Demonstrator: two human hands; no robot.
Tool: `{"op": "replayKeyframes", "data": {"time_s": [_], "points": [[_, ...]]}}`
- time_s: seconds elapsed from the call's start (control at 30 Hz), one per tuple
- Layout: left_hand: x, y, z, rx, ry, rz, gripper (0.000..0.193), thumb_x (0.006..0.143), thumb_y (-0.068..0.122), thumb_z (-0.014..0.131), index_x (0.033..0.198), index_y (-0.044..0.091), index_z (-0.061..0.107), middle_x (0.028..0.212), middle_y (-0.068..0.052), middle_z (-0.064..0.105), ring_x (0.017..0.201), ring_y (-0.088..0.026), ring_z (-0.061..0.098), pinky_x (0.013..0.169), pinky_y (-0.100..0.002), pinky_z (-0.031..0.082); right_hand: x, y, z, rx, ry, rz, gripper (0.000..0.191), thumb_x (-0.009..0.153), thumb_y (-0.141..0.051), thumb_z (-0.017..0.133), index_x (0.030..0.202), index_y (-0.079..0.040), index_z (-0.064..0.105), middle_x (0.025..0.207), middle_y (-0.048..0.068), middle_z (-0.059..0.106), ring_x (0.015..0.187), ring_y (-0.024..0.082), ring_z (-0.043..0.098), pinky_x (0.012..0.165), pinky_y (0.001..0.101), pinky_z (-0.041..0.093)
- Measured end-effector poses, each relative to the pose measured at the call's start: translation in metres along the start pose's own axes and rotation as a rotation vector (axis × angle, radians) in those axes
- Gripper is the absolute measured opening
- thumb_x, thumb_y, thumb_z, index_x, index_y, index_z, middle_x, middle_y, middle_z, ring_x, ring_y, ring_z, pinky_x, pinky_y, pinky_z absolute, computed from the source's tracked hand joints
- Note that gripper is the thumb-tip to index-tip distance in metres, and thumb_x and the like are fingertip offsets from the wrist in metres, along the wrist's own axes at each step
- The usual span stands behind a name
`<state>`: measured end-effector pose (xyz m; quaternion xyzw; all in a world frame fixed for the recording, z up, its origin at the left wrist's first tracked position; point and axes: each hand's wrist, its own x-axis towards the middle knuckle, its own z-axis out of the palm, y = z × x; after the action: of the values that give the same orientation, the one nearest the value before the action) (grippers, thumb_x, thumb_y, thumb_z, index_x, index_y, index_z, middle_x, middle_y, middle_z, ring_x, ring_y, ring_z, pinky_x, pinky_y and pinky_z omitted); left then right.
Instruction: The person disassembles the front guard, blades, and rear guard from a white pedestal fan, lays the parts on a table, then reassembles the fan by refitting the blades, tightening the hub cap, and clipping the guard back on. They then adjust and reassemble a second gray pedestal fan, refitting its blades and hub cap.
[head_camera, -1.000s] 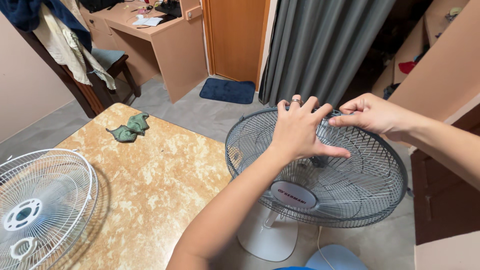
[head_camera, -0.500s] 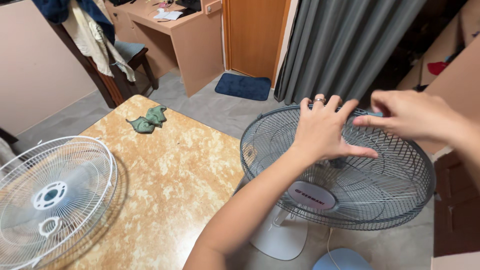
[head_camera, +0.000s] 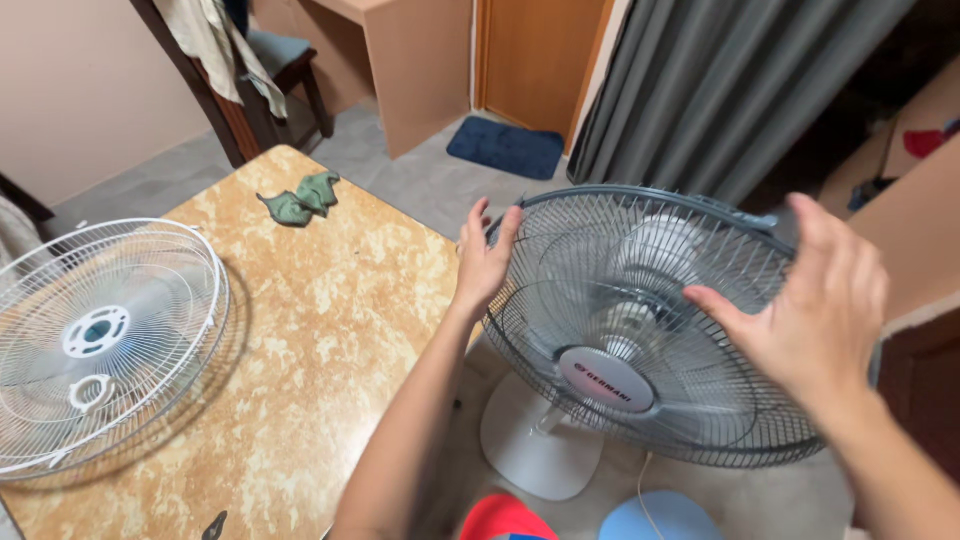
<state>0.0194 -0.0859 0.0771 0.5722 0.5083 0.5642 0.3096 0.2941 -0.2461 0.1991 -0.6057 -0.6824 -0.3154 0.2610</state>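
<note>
Glossy grey wire fan grille (head_camera: 650, 330), glossy marble-patterned tabletop (head_camera: 300, 330), white wire guard (head_camera: 100, 340), matt green cloth (head_camera: 300, 200).

A grey fan (head_camera: 650, 330) with a round wire grille stands on the floor at right, head tilted back, on a white base.

Left hand (head_camera: 483, 262) touching grey fan grille (head_camera: 640, 330); right hand (head_camera: 815, 310) open, near rim.

Both forearms bare, no sleeves, watch or rings visible; left hand (head_camera: 484, 262), right hand (head_camera: 812, 310), though fingers slightly blurred.
</note>
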Motion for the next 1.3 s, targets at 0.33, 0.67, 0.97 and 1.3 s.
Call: {"op": "replayKeyframes", "data": {"time_s": [0.33, 0.67, 0.97, 1.3], "points": [[-0.021, -0.029, 0.005, -0.084, -0.119, -0.093, 0.074, 0.092, 0.051, 0.064, 0.154, 0.016, 0.045, 0.153, -0.019, 0.047, 0.143, -0.035, 0.044, 0.117, -0.043, 0.029, -0.058, -0.029, 0.010, -0.152, 0.138, 0.141, 0.101, 0.090, -0.066, 0.080, 0.153, 0.005, 0.044, 0.153, 0.022, 0.048, 0.145, 0.042, 0.042, 0.119, 0.0574, 0.032], [-0.006, -0.013, -0.018, 0.046, -0.268, 0.210, 0.065, 0.103, 0.038, 0.060, 0.158, 0.013, 0.037, 0.153, -0.023, 0.043, 0.144, -0.041, 0.039, 0.119, -0.050, 0.029, -0.070, -0.049, 0.025, -0.078, 0.130, 0.291, 0.089, 0.094, -0.058, 0.084, 0.153, -0.004, 0.045, 0.165, 0.019, 0.040, 0.156, 0.041, 0.032, 0.124, 0.0620, 0.020], [-0.025, 0.100, -0.003, 0.121, -0.399, 0.959, 0.071, 0.091, 0.049, 0.069, 0.153, 0.026, 0.042, 0.152, -0.008, 0.049, 0.147, -0.037, 0.043, 0.121, -0.068, 0.028, -0.067, -0.071, 0.004, -0.009, 0.145, 0.361, 0.084, 0.089, -0.056, 0.086, 0.141, -0.004, 0.045, 0.154, 0.018, 0.043, 0.146, 0.038, 0.037, 0.121, 0.0547, 0.025], [-0.020, 0.103, 0.014, 0.232, -0.337, 1.004, 0.081, 0.090, 0.058, 0.070, 0.158, 0.029, 0.038, 0.159, -0.003, 0.046, 0.146, -0.032, 0.047, 0.119, -0.071, 0.033, -0.043, -0.077, 0.005, -0.102, 0.061, 0.359, 0.098, 0.090, -0.064, 0.084, 0.154, -0.003, 0.043, 0.148, 0.018, 0.041, 0.139, 0.036, 0.035, 0.120, 0.0539, 0.024]]}}
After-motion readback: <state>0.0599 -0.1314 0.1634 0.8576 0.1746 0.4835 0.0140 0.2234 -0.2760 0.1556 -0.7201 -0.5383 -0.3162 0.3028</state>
